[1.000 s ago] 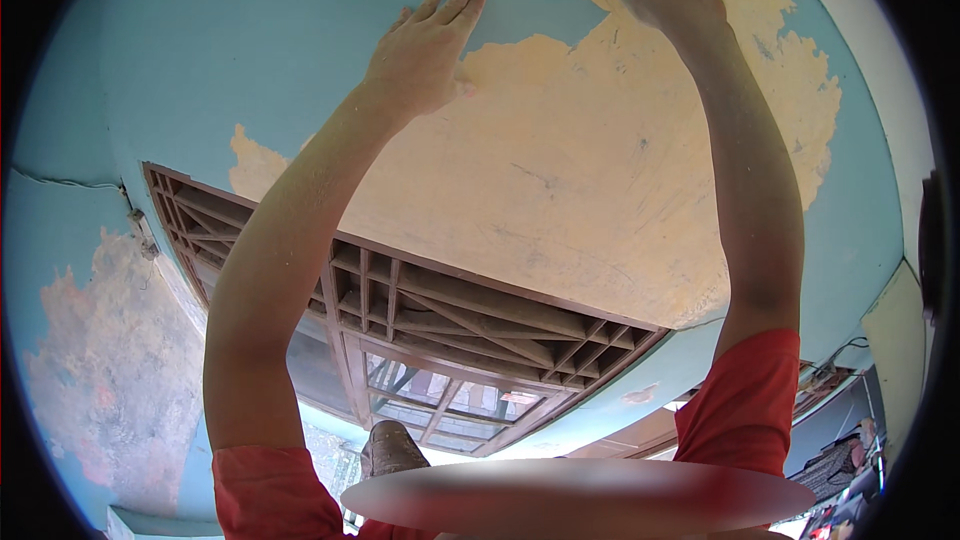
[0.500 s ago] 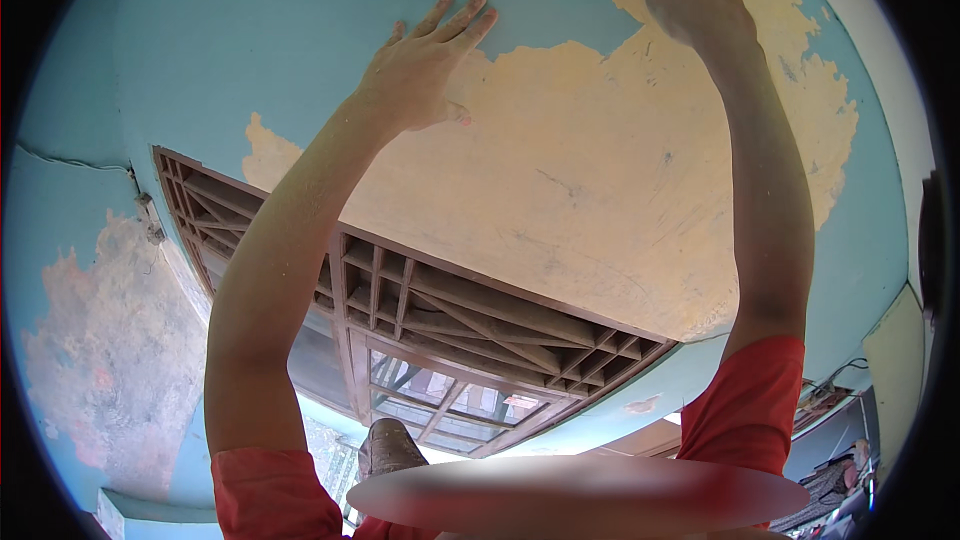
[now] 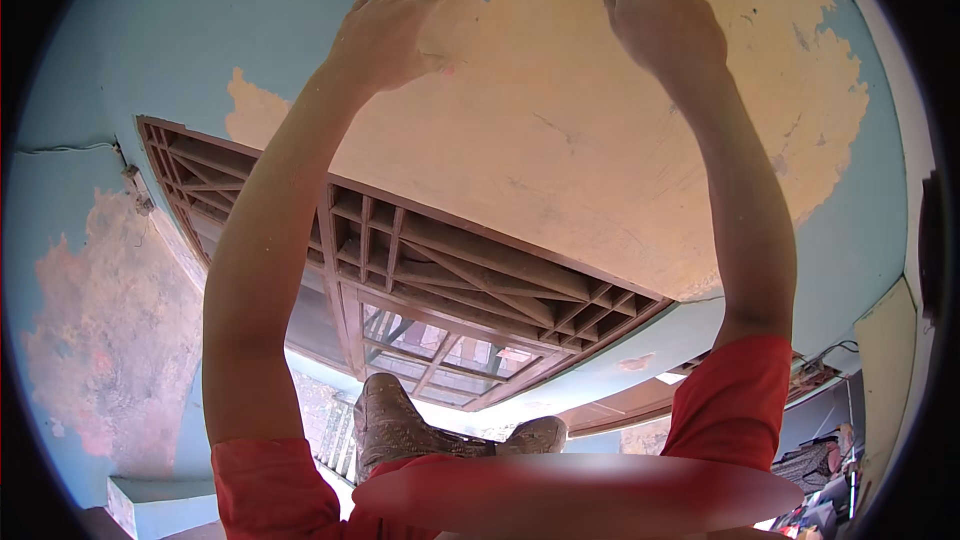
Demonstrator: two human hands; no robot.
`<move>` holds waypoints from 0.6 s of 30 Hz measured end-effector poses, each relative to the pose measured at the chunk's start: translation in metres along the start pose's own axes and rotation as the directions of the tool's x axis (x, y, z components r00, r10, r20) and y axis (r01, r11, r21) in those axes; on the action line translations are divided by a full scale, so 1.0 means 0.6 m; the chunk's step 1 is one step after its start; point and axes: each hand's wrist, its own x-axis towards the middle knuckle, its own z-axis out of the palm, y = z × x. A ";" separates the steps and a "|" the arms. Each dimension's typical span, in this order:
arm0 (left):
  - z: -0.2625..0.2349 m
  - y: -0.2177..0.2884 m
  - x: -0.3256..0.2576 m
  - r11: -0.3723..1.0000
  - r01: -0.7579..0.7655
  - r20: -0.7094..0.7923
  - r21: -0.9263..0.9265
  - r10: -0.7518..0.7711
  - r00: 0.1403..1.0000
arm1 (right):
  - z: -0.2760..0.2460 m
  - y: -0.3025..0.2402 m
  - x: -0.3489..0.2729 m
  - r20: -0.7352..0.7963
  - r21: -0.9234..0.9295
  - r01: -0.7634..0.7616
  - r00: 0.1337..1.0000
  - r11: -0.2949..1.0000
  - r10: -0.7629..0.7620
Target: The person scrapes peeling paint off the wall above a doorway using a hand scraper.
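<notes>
A blue-painted wall fills the upper view, with a large bare beige patch where the paint is gone. My left hand rests flat by the patch's upper left edge, fingers spread, some on blue paint. At the patch's ragged upper edge, my right hand is closed, its fingertips bunched against the paint border. Whatever it may hold is hidden by the fingers or too small to tell. Dust whitens my fingers. Both arms are raised, in red sleeves.
Below the patch is a brown wooden window frame with lattice and glass panes. Dirt-marked shoes show beneath it. At left, a pink-grey worn wall area and a cable are visible. Clutter lies at lower right.
My right hand has moved down and left along the paint edge. The view has tilted, shifting the wall and window upward and showing more of the shoes. My left hand stays spread.
</notes>
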 end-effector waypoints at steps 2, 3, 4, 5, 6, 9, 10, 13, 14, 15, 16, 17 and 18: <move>-0.014 -0.006 -0.018 0.999 -0.018 -0.037 -0.029 0.017 0.999 | 0.016 -0.032 -0.091 0.032 0.070 0.106 0.994 0.992 -0.109; -0.011 -0.009 -0.020 0.999 -0.020 -0.032 -0.030 0.019 0.999 | 0.018 -0.045 -0.137 0.142 0.198 0.120 0.978 0.973 -0.150; -0.005 -0.024 -0.024 1.000 -0.015 -0.056 -0.019 0.014 0.998 | 0.026 -0.066 -0.175 0.234 0.341 0.131 0.947 0.931 -0.219; 0.005 -0.031 -0.022 1.000 -0.020 -0.085 -0.017 0.018 0.996 | 0.046 -0.077 -0.215 0.287 0.469 0.097 0.923 0.878 -0.255; 0.013 -0.031 -0.020 1.000 -0.017 -0.079 -0.013 0.016 0.997 | 0.072 -0.085 -0.258 0.335 0.583 0.050 0.895 0.811 -0.296; 0.049 -0.015 -0.021 0.990 -0.028 -0.224 0.137 0.058 0.973 | 0.137 -0.111 -0.390 0.299 0.866 -0.113 0.898 0.488 -0.323; 0.064 -0.008 -0.033 1.000 -0.009 -0.292 0.014 0.013 0.956 | 0.142 -0.126 -0.426 0.340 0.901 -0.209 0.884 0.380 -0.322; 0.107 0.018 -0.092 0.972 -0.017 -0.236 -0.235 -0.040 0.971 | 0.182 -0.179 -0.537 0.632 0.694 -0.710 0.679 -0.117 -0.372; 0.114 0.033 -0.118 0.926 -0.035 -0.134 -0.377 -0.017 0.991 | 0.201 -0.197 -0.578 0.652 0.593 -0.733 0.680 -0.334 -0.334; 0.112 0.060 -0.150 0.825 0.061 0.053 -0.562 -0.038 0.998 | 0.211 -0.207 -0.599 0.679 0.461 -0.707 0.670 -0.536 -0.300; 0.108 0.096 -0.189 0.686 0.187 0.236 -0.704 -0.022 0.971 | 0.201 -0.202 -0.596 0.677 0.451 -0.711 0.667 -0.540 -0.313; 0.120 0.130 -0.230 0.604 0.229 0.268 -0.764 -0.027 0.963 | 0.181 -0.190 -0.579 0.703 0.394 -0.737 0.627 -0.549 -0.336; 0.140 0.166 -0.270 0.513 0.268 0.297 -0.815 -0.027 0.954 | 0.172 -0.185 -0.564 0.727 0.338 -0.759 0.586 -0.556 -0.357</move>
